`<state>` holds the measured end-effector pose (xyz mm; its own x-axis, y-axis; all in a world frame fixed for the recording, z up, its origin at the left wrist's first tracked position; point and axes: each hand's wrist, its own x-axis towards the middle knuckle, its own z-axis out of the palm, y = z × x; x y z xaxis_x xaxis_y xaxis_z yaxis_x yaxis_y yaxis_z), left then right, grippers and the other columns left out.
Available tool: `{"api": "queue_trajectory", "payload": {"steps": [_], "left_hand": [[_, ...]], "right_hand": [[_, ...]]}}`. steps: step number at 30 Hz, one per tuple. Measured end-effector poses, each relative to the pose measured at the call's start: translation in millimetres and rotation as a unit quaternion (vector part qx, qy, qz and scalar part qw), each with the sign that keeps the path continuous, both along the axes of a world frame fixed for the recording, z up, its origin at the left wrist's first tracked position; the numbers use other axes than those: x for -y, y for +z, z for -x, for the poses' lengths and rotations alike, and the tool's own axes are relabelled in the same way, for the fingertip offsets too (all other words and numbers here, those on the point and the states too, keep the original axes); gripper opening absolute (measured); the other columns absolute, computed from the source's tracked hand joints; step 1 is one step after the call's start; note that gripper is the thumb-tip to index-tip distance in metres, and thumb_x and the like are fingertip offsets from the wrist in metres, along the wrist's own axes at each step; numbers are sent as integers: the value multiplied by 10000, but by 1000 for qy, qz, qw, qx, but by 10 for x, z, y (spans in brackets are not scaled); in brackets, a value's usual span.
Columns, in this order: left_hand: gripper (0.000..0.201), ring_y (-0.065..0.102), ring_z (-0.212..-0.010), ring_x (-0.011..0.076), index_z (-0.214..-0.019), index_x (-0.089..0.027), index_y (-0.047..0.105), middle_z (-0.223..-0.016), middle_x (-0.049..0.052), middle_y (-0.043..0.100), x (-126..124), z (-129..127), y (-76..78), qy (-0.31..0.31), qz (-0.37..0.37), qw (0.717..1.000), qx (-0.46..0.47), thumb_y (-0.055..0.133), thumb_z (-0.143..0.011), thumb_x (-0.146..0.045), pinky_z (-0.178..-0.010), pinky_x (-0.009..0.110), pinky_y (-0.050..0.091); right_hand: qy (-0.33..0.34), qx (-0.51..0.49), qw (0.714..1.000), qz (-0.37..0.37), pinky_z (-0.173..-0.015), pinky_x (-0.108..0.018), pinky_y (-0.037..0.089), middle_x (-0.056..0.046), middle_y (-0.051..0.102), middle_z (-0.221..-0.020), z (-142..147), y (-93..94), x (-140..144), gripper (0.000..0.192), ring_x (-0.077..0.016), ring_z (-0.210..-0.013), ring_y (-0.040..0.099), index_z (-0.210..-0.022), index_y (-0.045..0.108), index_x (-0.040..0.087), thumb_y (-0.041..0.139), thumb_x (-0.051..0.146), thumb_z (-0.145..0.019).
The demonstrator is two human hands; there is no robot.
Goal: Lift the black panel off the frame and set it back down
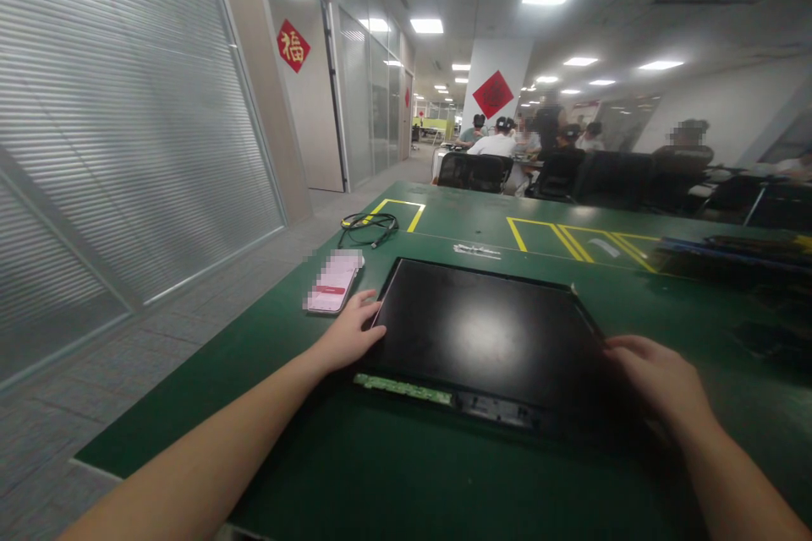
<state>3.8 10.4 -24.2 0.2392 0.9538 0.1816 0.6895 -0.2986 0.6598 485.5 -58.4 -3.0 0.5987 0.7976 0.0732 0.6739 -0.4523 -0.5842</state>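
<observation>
Flat on the green-topped bench (393, 473) lies a thin black rectangular display panel (488, 330), glossy face up, with a narrow green circuit strip (403, 389) exposed along its near edge. The left hand (348, 334) rests at the panel's left edge, palm down, fingers (366, 301) loosely spread and laid on the bench and against the panel's side; it grips nothing that can be made out. The right hand (656, 380) sits at the panel's right near corner, fingers curled a little and lying over the edge, though whether they close under the panel cannot be told from this view. Just beyond the left hand, close to the bench's left edge, lies a pale pink smartphone (333, 281), apart from the panel. Further back a coiled black cable (368, 228) lies beside yellow taped rectangles (558, 241) marked on the bench top. Behind the bench stand black office chairs (475, 172), and several people (501, 139) sit at desks well beyond. A red diamond-shaped paper sign (293, 46) hangs on the wall at left.
</observation>
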Motion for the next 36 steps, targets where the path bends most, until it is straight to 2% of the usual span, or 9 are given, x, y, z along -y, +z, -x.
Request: {"api": "queue_trajectory", "payload": {"steps": [5,11,18,26,32,36], "left_hand": [[467,479,-1463,382,-1230,-199,763,-1553,156,518,4,11,5,-7,-6,1000,-4,672,-790,-327,-1248,511,344],[512,469,-1464,416,-1238,-149,750,-1550,200,506,-10,12,21,6,11,999,-34,671,-783,-369,-1238,527,351],[471,509,-1437,395,-1196,-141,750,-1522,214,538,-44,26,-22,5,-4,1000,-20,655,-799,-376,-1217,527,385],[473,483,-1461,404,-1235,-128,720,-1548,237,513,8,11,-23,-13,-21,999,-34,644,-815,-332,-1231,548,355],[509,524,-1426,378,-1300,-147,674,-1502,215,571,5,21,-24,-29,-42,998,-25,628,-828,-332,-1215,540,377],[557,545,-1397,388,-1339,-123,645,-1472,233,604,-26,35,-37,-13,-49,997,-54,606,-834,-357,-1209,547,374]], "right_hand": [[2,17,1000,-8,-733,-399,504,-78,792,-842,-16,-37,-3,227,-318,-861,695,-777,791,275,610,404,-727],[7,22,1000,-10,-738,-396,507,-84,791,-855,-23,-39,1,238,-314,-861,694,-774,790,265,591,392,-740],[3,11,1000,-3,-766,-403,512,-76,796,-875,7,-20,10,234,-315,-891,698,-784,783,267,581,380,-749],[7,8,1000,-5,-757,-413,515,-71,794,-854,5,9,11,230,-325,-890,700,-749,775,279,572,386,-741],[13,18,1000,-14,-738,-412,511,-80,794,-864,-18,-31,-2,233,-328,-883,699,-741,781,278,574,385,-735],[3,8,1000,-5,-758,-402,508,-79,794,-869,2,-19,5,235,-323,-900,699,-752,781,272,575,383,-737]]}}
